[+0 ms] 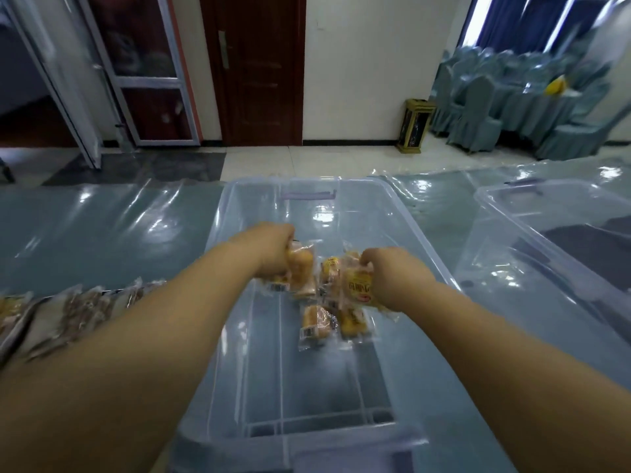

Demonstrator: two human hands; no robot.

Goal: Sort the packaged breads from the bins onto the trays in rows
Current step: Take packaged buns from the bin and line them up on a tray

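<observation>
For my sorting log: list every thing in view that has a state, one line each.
Left hand, grips a clear-wrapped yellow bread packet.
Right hand, grips a yellow-labelled bread packet.
Clear plastic centre bin, lidless, a few loose packets on its floor.
Clear plastic right bin, lidless, contents unclear.
Wrapped breads at left, laid in a row.
Dark brown wooden door, shut.

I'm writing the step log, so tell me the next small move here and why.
Probably lift both hands out of the clear bin and carry them to the tray on the left. The left hand and the right hand each grip a packaged bread, and the tray holds a row of packs.
</observation>
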